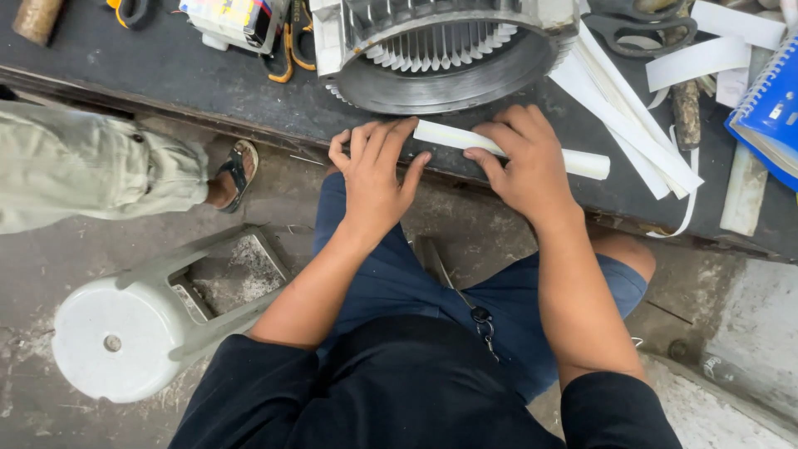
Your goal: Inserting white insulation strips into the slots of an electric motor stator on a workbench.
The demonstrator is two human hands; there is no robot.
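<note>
Just in front of the round metal motor housing (445, 58), a white paper strip (507, 150) lies along the workbench (166, 66) edge. The left hand (374, 179) presses it flat, fingers spread; the right hand (524, 162) pinches it (thumb below). Beyond the housing's right side sit scissors (640, 25) and a blue notebook (769, 108).

- Left hand (376, 170): palm down, fingers spread forward, thumb apparently tucked beneath.
- Right hand (525, 162): palm down, fingers curled leftward, pressing; both forearms extended forward.
</note>
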